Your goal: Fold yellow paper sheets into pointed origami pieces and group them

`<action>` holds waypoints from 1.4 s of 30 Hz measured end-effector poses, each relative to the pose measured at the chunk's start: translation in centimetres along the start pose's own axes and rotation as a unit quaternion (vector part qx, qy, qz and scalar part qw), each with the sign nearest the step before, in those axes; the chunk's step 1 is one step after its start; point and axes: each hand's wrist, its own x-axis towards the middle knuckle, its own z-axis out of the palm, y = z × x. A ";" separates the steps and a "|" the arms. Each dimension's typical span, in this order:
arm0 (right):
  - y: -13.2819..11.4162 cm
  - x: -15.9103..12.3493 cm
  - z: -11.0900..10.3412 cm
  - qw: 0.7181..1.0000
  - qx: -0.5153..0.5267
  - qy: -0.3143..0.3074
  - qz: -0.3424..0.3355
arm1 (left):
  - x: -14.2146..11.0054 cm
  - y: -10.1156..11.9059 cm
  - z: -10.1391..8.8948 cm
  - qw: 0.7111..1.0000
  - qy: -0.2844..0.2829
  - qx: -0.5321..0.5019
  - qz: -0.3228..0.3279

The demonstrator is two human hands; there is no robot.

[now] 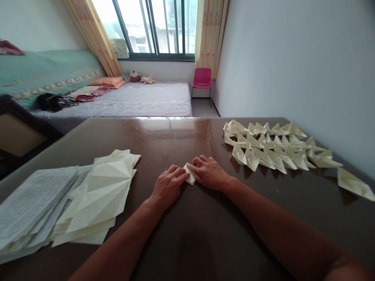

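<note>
A small folded piece of cream paper (190,178) lies on the brown table in front of me. My left hand (170,181) has its curled fingers pressed on the paper's left side. From the right, my right hand (210,172) holds the paper down, fingers bent and tips on its upper edge. The fingers cover parts of the folds. To the left is a pile of creased cream paper sheets (108,183), fanned out unevenly. Rows of folded paper boats (269,146) stand at the table's right side, with a single paper boat (355,184) apart at the right edge.
Left of the creased sheets rests a thick stack of printed paper (35,199). The glossy brown table (175,144) reaches toward a bed (152,97) under the window. A pink chair (202,78) stands beyond it, and a white wall (293,58) runs along the right.
</note>
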 end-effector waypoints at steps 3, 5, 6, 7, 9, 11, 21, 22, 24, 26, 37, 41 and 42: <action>0.6 -0.3 0.0 0.998 0.051 0.018 -0.015 | 0.0 0.0 -0.1 1.000 -0.009 0.013 -0.004; 0.8 -0.4 0.3 0.996 0.084 0.039 -0.008 | 0.0 0.0 -0.1 1.000 -0.005 0.007 -0.007; 0.9 -0.4 0.4 0.994 0.094 0.047 -0.008 | 0.0 0.0 0.0 1.000 -0.003 0.002 -0.008; 1.0 -0.4 0.5 0.994 0.099 0.049 -0.013 | 0.1 0.0 0.0 1.000 0.000 -0.004 -0.009; 1.2 -0.3 0.8 0.994 0.096 0.038 -0.036 | 0.1 0.0 0.0 1.000 0.003 -0.017 -0.008; 1.5 -0.3 0.9 0.994 0.089 0.023 -0.050 | 0.2 0.0 -0.1 1.000 -0.001 -0.027 -0.011; 1.8 -0.2 1.1 0.990 0.136 0.047 -0.007 | -0.1 -0.9 -0.2 0.999 -0.009 -0.046 0.016; 1.9 -0.2 1.2 0.987 0.152 0.052 -0.002 | -0.1 -1.0 -0.2 0.999 -0.009 -0.046 0.022; 2.0 -0.1 1.4 0.982 0.176 0.067 0.007 | -0.1 -1.0 -0.2 0.998 -0.012 -0.045 0.030; 2.2 -0.1 1.4 0.976 0.196 0.094 0.017 | -0.1 -0.9 -0.3 0.999 -0.020 -0.037 0.033; 2.0 -0.3 0.7 0.967 0.235 0.043 -0.086 | -0.1 -1.1 -0.4 0.997 -0.020 -0.058 0.038; 2.4 -0.3 0.6 0.973 0.218 0.025 -0.073 | -0.1 -1.6 -1.0 0.993 -0.029 -0.098 0.053; 2.5 -0.3 0.6 0.974 0.216 0.024 -0.068 | -0.1 -1.6 -1.1 0.993 -0.031 -0.100 0.056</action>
